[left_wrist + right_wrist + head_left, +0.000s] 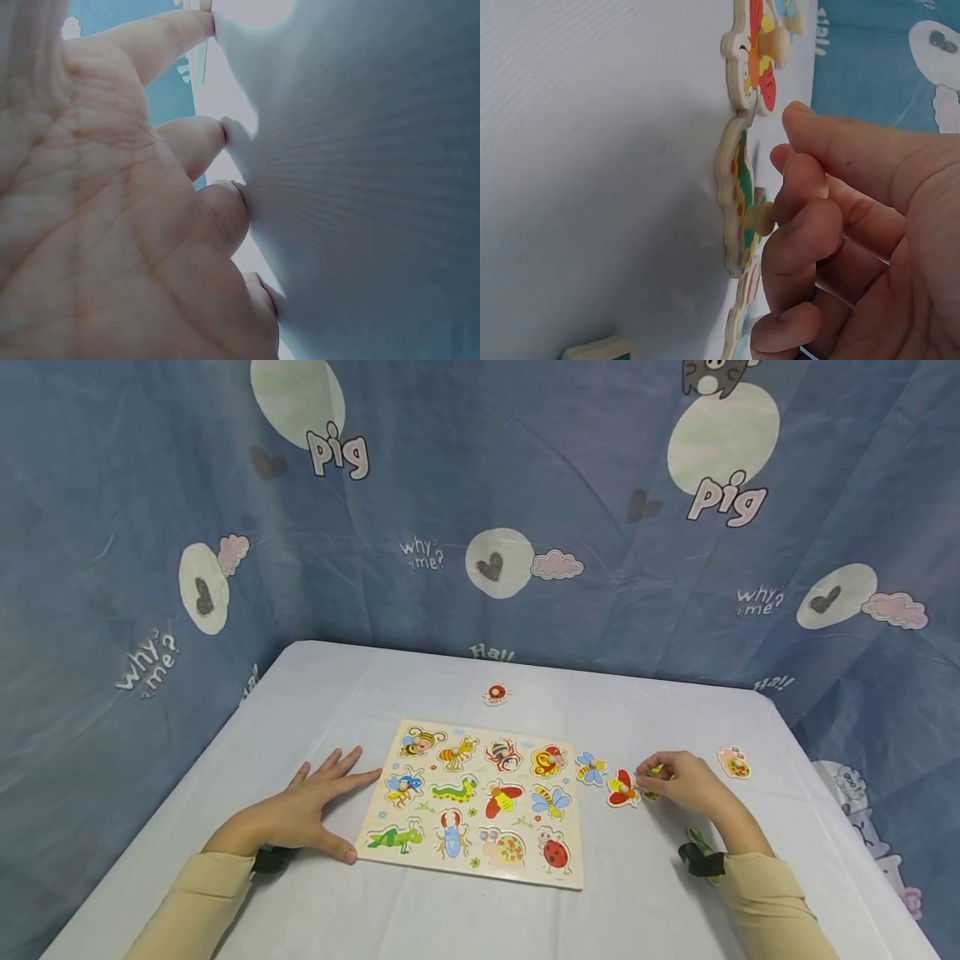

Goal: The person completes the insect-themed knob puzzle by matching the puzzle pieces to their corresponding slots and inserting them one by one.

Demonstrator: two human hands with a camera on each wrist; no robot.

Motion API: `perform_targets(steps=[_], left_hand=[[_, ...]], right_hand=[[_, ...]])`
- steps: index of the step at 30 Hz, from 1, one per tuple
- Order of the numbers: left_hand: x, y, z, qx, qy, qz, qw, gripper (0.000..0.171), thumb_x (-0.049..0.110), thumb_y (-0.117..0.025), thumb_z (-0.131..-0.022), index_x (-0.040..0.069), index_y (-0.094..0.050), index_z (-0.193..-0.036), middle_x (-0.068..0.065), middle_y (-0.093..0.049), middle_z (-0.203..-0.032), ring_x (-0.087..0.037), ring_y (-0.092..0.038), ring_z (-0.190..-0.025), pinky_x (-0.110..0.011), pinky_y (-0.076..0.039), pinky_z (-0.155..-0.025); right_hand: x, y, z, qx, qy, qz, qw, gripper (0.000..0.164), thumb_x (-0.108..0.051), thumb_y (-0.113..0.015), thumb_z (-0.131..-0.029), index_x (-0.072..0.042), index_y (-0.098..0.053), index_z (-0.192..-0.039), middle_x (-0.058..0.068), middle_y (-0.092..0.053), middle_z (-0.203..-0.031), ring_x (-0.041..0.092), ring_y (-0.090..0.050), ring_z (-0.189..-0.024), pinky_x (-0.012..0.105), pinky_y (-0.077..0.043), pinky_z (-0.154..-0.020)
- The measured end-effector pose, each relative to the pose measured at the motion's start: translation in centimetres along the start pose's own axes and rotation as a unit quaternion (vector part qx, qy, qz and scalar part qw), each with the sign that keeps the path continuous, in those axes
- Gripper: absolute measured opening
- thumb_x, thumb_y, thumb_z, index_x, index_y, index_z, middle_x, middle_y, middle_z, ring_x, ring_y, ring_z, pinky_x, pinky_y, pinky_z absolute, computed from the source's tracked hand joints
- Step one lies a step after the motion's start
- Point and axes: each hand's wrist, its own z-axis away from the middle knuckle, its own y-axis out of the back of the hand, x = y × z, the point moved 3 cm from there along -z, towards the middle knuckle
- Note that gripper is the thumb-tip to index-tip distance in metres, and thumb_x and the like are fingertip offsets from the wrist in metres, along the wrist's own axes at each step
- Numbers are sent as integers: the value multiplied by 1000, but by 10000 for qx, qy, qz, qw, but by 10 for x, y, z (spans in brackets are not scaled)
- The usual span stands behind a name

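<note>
A wooden insect puzzle board (480,810) lies on the table. My left hand (307,810) rests at its left side with fingers spread, index finger and thumb at the board's edge; its palm (97,210) fills much of the left wrist view. My right hand (686,785) hovers over a green caterpillar piece (739,202), right of the board. Its fingers are loosely bent. One fingertip is beside the piece's wooden knob (760,218), while the thumb stays apart from it. A red-winged insect piece (623,788) and a blue-winged piece (591,768) lie between that hand and the board.
Beyond the board lies a ladybug piece (497,694). A snail piece (734,762) sits at the right. Another green piece (697,837) is partly hidden by my right wrist strap. A blue printed curtain (480,468) hangs behind the white-covered table (337,685).
</note>
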Motion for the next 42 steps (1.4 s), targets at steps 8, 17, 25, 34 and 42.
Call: perform_targets(steps=[8, 17, 25, 34, 42], left_hand=[[-1, -1, 0, 3, 45, -12, 10000, 122, 55, -101, -59, 25, -46, -164, -24, -13, -180, -59, -1, -163, -85, 6, -121], [2, 0, 0, -15, 43, 0, 10000, 122, 54, -101, -60, 24, -46, -164, -25, -12, -180, -58, -1, -164, -85, 6, -121], [3, 0, 0, -7, 38, -10, 10000, 122, 55, -101, -60, 24, -46, -164, -25, -13, -180, -58, -1, -164, -85, 5, -121], [-1, -1, 0, 2, -20, -8, 10000, 122, 56, -100, -61, 25, -46, -165, -24, -12, -180, -58, 0, -164, -85, 6, -122], [-2, -2, 0, -27, 5, -23, 10000, 122, 56, -100, -61, 26, -45, -165, -23, -11, -180, -57, 0, -164, -84, 6, -122]], right_hand=[[2, -1, 1, -18, 49, -13, 10000, 22, -21, -78, -98, -3, -78, -110, 1, -57, -79, 18, -48, -73, 28, -35, -62], [5, 1, 4, 77, 148, 63, 9998, 19, -21, -79, -97, -5, -79, -105, 0, -55, -77, 17, -45, -72, 27, -34, -61], [14, 6, 8, 101, 105, 95, 9998, 19, -19, -77, -97, -5, -78, -109, 2, -57, -82, 18, -47, -74, 28, -35, -62], [23, 9, 9, 254, 147, 157, 9994, 20, -19, -77, -97, -3, -75, -108, 2, -57, -81, 17, -47, -73, 28, -34, -60], [25, 7, 9, 227, 185, 223, 9993, 18, -18, -76, -98, -4, -73, -110, 1, -56, -82, 17, -47, -73, 28, -35, -61]])
